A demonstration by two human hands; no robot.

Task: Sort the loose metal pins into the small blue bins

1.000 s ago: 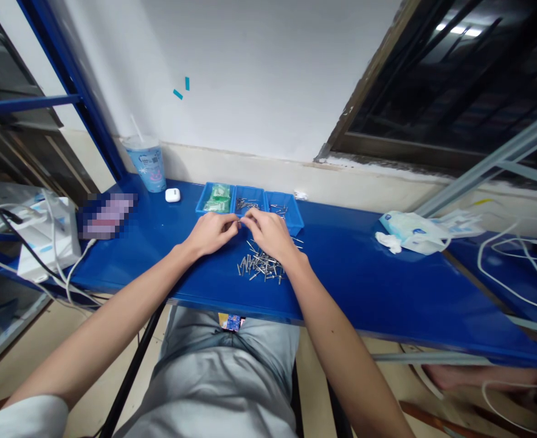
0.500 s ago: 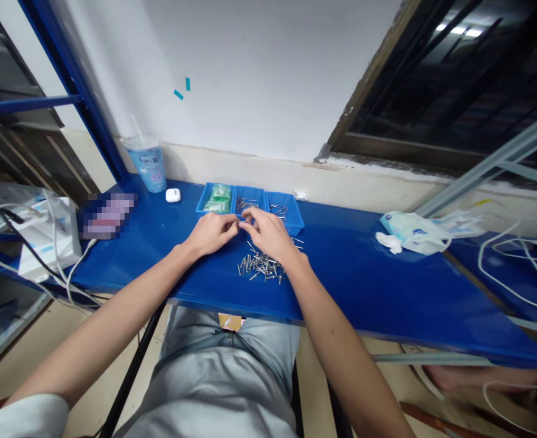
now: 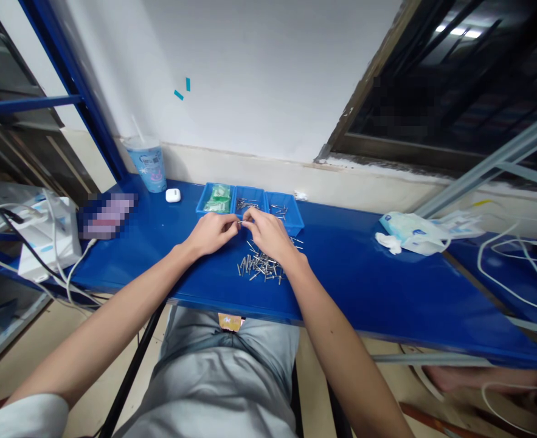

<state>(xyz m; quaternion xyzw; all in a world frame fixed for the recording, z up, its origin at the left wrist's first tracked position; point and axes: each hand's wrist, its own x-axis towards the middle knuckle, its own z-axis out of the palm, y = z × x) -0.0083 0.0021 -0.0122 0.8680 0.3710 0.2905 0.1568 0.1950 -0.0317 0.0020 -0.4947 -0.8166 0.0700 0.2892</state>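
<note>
My left hand (image 3: 213,233) and my right hand (image 3: 268,234) meet fingertip to fingertip over the blue table, just in front of three small bins. A thin metal blind rivet (image 3: 242,222) spans the short gap, pinched at its ends by both hands; the fingers cover most of it. Under my right hand lies a loose pile of similar rivets (image 3: 259,267), partly hidden by that hand and wrist. Green-and-clear plastic packets (image 3: 218,199) fill the left bin. More metal rivets lie in the middle bin (image 3: 250,192) and the right bin (image 3: 297,220).
Along the back left stand a blue cup with a straw (image 3: 147,167) and a white earbud case (image 3: 173,195). A blurred pinkish item (image 3: 108,216) and a white power strip with cables (image 3: 51,240) are further left. A wipes packet (image 3: 416,232) lies at the right.
My fingertips have shifted very slightly, and more of the thin rivet shows between them. The pile and bins look the same.
</note>
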